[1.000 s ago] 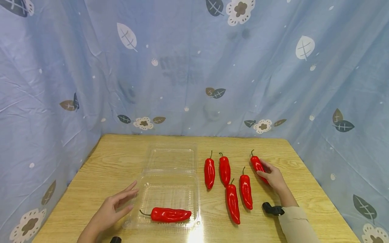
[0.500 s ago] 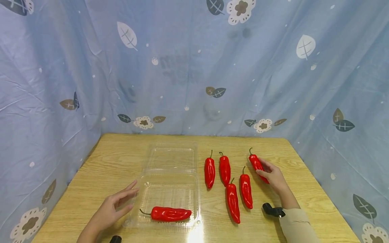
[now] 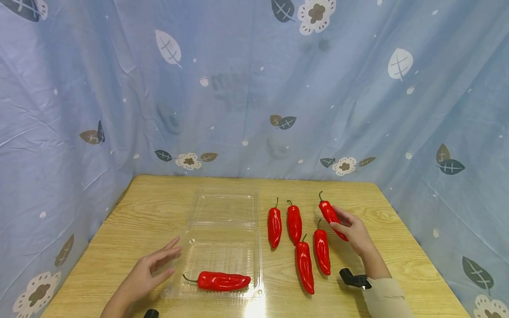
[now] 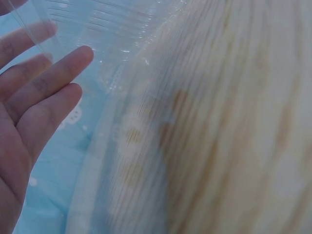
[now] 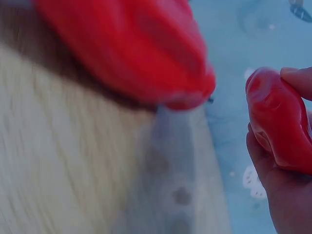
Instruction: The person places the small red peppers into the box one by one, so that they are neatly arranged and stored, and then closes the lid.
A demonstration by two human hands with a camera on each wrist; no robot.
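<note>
My right hand (image 3: 355, 232) grips a glossy red chili pepper (image 3: 330, 213) between thumb and fingers, its green stem pointing away toward the back. In the right wrist view that held pepper (image 5: 278, 119) shows up close, thumb on one side and fingers beneath. My left hand (image 3: 145, 274) is relaxed with fingers spread, its fingertips right at the left rim of a clear plastic clamshell box (image 3: 222, 254). The box lies with its lid (image 3: 226, 207) folded back. Inside its base a red pepper (image 3: 224, 281) lies crosswise, stem to the left. The left wrist view shows the left fingers (image 4: 53, 78) against the clear plastic.
Between the box and my right hand several more red peppers lie on the wooden table: one nearest the box (image 3: 274, 228), one beside it (image 3: 294, 224), others (image 3: 304, 267) closer to the front. A blue patterned curtain (image 3: 246, 88) borders the table at back and sides.
My right hand has moved a little to the left with the pepper in it, and the pepper's stem end has shifted left and back. My left hand has stayed in place.
</note>
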